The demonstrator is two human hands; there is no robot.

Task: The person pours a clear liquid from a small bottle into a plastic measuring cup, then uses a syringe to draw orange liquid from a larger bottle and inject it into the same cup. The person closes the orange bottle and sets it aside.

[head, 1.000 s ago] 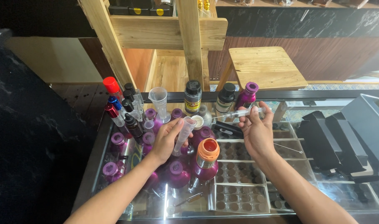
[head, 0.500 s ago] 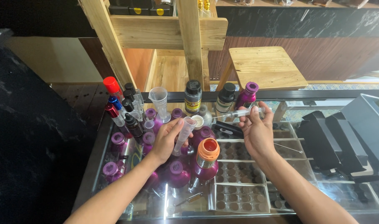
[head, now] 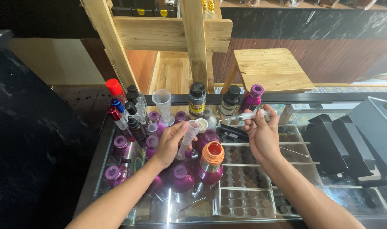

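Above the middle of the glass-topped desk (head: 244, 212), the left hand (head: 170, 142) is closing its fingers around a small clear plastic measuring tube (head: 188, 136), tilting it over the purple round bottles (head: 179, 176). Just beside it, the right hand (head: 263, 133) is pinching a clear slim syringe (head: 244, 116) lying level, its tip pointing toward the tube's mouth. An orange-capped purple bottle (head: 211, 163) is standing between the two forearms, nearer the desk's front edge.

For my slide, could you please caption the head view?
Left hand tilts clear plastic tube; right hand aims clear syringe.
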